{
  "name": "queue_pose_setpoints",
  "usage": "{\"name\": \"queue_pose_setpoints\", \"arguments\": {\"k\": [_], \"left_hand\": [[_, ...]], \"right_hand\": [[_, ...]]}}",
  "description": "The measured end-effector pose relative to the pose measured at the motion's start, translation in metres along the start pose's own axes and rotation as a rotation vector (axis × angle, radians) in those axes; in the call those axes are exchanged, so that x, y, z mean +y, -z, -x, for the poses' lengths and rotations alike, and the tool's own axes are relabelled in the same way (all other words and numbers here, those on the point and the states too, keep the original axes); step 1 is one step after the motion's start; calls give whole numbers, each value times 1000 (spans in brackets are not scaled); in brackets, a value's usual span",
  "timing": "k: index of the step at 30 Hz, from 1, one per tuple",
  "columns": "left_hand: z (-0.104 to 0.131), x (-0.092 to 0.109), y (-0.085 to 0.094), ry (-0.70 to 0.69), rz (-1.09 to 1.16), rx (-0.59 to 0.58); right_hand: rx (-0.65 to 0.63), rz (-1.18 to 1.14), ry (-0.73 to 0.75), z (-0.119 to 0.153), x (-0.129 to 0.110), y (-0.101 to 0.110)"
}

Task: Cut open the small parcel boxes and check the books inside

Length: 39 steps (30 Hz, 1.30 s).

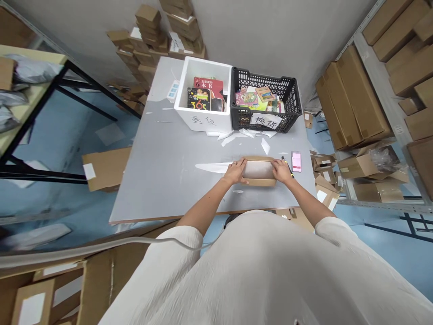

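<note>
A small brown cardboard box [260, 182] lies on the grey table near its front edge, with a pale greyish surface showing between its long brown sides. My left hand [236, 171] grips the box's left end, fingers at the top and thumb low. On the right end, my right hand [281, 170] holds the box in the same way. Just beyond my right hand lies a yellow and black cutter [288, 167], beside a phone [296, 161] with a lit pinkish screen. A white paper strip [213, 167] reaches toward my left hand.
At the table's [152, 180] back stand a white bin [206, 118] and a black crate [267, 121], both holding books. Paper scraps [265, 146] lie before them. Stacked cartons [149, 49] stand behind; shelves with boxes flank both sides. A grey cable [142, 240] crosses by my left arm.
</note>
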<state>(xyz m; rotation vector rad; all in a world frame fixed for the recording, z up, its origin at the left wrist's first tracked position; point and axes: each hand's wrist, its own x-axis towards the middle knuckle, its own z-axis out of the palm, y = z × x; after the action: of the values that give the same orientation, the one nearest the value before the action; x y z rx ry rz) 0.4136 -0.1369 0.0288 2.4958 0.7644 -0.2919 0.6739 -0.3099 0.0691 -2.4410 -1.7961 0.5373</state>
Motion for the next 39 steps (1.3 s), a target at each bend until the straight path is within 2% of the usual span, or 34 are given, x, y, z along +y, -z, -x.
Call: {"name": "queue_pose_setpoints", "arguments": {"k": [12, 27, 34, 39], "left_hand": [[0, 3, -1, 2, 3, 6], [1, 5, -2, 15, 3, 3], [12, 13, 0, 47, -23, 36], [22, 17, 5, 30, -48, 85]], "right_hand": [[-14, 7, 24, 5, -2, 1], [-19, 62, -66, -10, -12, -6], [98, 5, -120, -17, -15, -19], [60, -48, -178, -16, -19, -24]]}}
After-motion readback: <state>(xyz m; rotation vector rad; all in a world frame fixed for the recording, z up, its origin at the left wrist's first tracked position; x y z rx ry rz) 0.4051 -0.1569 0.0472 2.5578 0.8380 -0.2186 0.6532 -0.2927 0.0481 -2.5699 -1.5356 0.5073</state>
